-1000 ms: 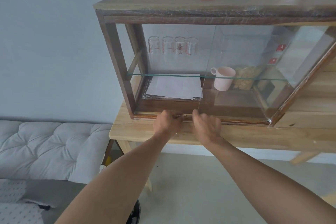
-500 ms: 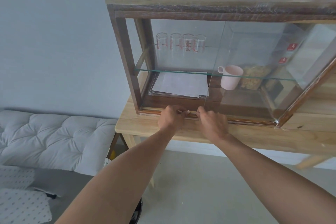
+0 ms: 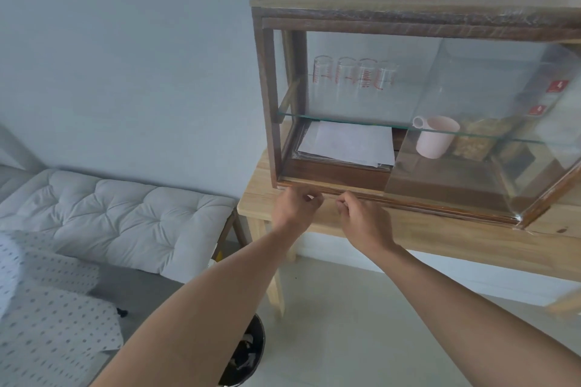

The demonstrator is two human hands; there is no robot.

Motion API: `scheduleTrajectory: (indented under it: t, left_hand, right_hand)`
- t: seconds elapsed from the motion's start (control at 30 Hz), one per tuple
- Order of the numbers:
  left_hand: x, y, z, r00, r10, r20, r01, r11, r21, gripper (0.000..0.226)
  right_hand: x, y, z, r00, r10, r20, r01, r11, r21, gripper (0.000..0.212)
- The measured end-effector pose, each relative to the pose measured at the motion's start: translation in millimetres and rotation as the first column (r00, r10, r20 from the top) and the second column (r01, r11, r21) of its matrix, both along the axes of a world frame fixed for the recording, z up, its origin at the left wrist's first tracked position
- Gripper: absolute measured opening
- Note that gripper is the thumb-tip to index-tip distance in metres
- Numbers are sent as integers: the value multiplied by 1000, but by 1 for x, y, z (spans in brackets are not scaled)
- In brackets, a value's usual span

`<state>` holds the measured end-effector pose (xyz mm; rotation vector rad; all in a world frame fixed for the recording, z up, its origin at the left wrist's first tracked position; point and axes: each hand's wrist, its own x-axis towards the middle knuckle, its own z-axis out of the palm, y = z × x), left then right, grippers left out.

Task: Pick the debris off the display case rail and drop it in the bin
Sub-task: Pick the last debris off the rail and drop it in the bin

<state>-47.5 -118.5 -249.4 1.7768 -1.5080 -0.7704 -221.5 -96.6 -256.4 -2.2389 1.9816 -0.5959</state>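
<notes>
The left grip (image 3: 297, 207) is curled, pinching what seems a pale scrap of debris (image 3: 311, 197); the right grip (image 3: 361, 217), closed, shows nothing, just before the wooden display case's bottom rail (image 3: 440, 203). Picking looks done; next, carry it to the dark bin (image 3: 248, 352) below the rail.

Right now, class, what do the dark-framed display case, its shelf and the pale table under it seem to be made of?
Dark-framed display case: stained wood, worn-looking; grain shows on its top.
Shelf: clear glass, apparently; greenish edge, papers visible beneath.
Pale table: light, unstained-looking wood with visible grain.
</notes>
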Motion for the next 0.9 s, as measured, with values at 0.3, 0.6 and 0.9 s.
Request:
scheduleTrajectory:
  t: [0.3, 0.6, 0.9]
  left_hand:
    - [91, 44, -11, 993, 115, 9, -115, 991, 61, 13]
    - [175, 93, -45, 971, 236, 22, -237, 968, 81, 11]
    - [235, 128, -99, 936, 348, 52, -350, 905, 242, 13]
  right_hand:
    - [71, 21, -11, 994, 106, -42, -105, 994, 8, 22]
    - [144, 47, -44, 970, 244, -20, -242, 967, 85, 22]
    - [207, 71, -109, 951, 308, 28, -307, 926, 218, 25]
